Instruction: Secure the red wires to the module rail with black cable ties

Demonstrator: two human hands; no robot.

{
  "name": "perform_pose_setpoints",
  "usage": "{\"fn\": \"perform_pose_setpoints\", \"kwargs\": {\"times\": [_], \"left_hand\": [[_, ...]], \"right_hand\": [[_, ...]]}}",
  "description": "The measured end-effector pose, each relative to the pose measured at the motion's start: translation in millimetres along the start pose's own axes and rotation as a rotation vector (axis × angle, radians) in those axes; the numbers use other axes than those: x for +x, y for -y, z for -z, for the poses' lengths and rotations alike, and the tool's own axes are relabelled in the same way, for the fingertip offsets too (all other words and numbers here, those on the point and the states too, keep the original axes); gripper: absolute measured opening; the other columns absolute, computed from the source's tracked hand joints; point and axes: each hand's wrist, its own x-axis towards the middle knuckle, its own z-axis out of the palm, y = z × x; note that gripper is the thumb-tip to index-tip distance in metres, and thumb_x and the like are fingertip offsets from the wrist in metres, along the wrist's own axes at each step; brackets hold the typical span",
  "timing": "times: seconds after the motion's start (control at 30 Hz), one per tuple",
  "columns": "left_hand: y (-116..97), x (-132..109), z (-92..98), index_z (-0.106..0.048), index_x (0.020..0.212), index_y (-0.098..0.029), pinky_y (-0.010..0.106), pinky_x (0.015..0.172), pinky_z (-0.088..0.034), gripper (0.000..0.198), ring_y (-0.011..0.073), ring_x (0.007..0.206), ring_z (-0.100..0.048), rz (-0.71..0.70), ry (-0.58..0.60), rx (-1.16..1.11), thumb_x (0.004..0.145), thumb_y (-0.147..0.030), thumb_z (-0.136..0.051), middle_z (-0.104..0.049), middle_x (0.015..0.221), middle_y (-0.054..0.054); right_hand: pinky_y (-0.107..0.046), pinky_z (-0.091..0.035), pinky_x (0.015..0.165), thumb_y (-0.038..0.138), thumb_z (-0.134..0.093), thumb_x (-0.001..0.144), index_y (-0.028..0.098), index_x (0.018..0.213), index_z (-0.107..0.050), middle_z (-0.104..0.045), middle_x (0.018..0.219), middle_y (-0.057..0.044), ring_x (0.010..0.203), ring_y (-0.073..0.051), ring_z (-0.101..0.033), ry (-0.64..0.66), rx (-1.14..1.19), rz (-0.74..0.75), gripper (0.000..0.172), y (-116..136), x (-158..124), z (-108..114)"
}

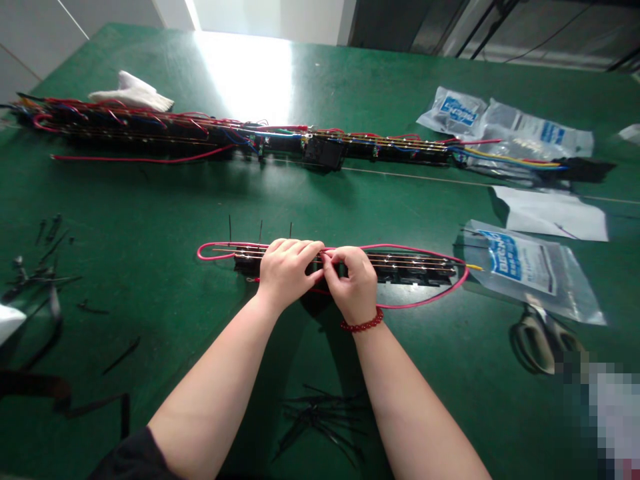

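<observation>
A short black component strip (410, 268) with thin brass rods lies across the green table (150, 213) in front of me. A pink wire (430, 300) loops around it. Three black cable ties stand up from its left part (260, 230). My left hand (286, 268) lies over the middle of the strip, fingers curled down on it. My right hand (354, 283), with a red bead bracelet at the wrist, pinches the pink wire against the strip beside the left fingertips.
A long wired assembly (200, 137) spans the far side of the table. Plastic bags (525, 267) and scissors (543, 340) lie right. Loose black cable ties (320, 417) are near me, cut tie ends (35, 267) at left, a white cloth (133, 92) far left.
</observation>
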Motion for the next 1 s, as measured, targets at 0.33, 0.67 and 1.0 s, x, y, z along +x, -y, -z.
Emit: {"fn": "perform_pose_setpoints", "kwargs": {"times": [0.33,0.67,1.0], "left_hand": [[0.5,0.3,-0.2,-0.066,0.107,-0.026,0.038,0.090,-0.045,0.026,0.0228,0.095,-0.069,0.005,0.002,-0.014,0.084,-0.037,-0.067,-0.076,0.105,0.002],[0.7,0.2,0.0,-0.067,0.108,-0.027,0.038,0.090,-0.045,0.026,0.0234,0.098,-0.068,0.008,0.017,-0.013,0.084,-0.037,-0.067,-0.075,0.105,0.003],[0.0,0.4,0.7,-0.068,0.106,-0.028,0.038,0.090,-0.045,0.023,0.0230,0.097,-0.068,0.007,0.021,-0.009,0.084,-0.036,-0.068,-0.075,0.105,0.002]], "right_hand": [[-0.036,-0.053,0.077,0.020,-0.060,0.090,0.024,0.079,-0.053,-0.064,0.079,-0.002,0.079,-0.019,-0.062,0.003,-0.015,0.020,0.013,-0.6,0.4,-0.1],[-0.036,-0.053,0.077,0.021,-0.060,0.090,0.025,0.078,-0.053,-0.065,0.079,-0.002,0.079,-0.019,-0.063,0.001,-0.018,0.009,0.014,-0.2,0.4,0.1],[-0.036,-0.053,0.077,0.021,-0.060,0.090,0.025,0.078,-0.054,-0.065,0.079,-0.001,0.079,-0.019,-0.063,-0.002,-0.005,0.003,0.014,0.1,0.6,0.0]]}}
